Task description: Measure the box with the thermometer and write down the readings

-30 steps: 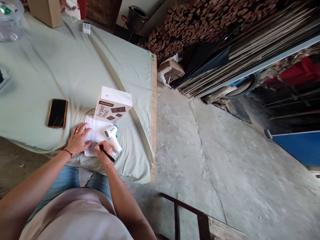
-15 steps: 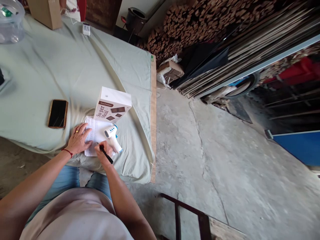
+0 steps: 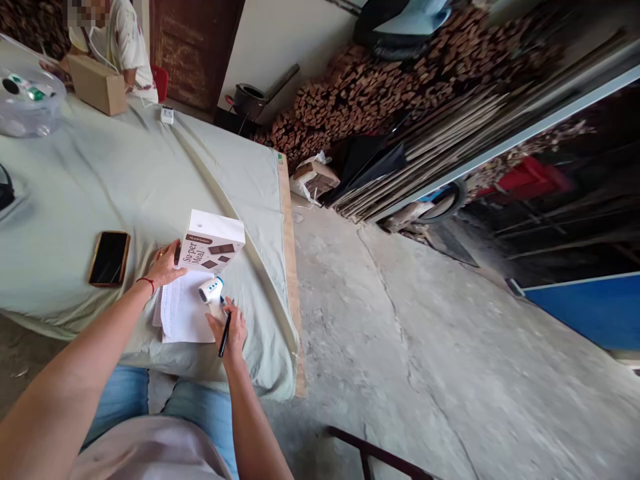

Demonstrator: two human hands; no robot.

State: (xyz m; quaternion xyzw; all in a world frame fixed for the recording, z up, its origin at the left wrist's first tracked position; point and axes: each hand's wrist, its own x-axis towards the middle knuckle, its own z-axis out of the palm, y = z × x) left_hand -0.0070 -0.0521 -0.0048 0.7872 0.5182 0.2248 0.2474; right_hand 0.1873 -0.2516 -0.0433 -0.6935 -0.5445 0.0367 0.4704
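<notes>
Holding black pen point(image 3: 225, 335), right hand point(image 3: 234, 332) half-curls at infrared thermometer point(image 3: 211, 290); left hand point(image 3: 166, 268), part-open, left of Su-per Meal box point(image 3: 213, 253), grip unclear.

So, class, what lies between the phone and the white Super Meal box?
In the head view, the left hand lies between the phone and the box, at the box's side, with wrinkled cloth between hand and phone.

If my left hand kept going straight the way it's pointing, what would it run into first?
Most likely the white Su-per Meal box: the left hand is right at its left edge, though depth makes contact hard to confirm.
</notes>
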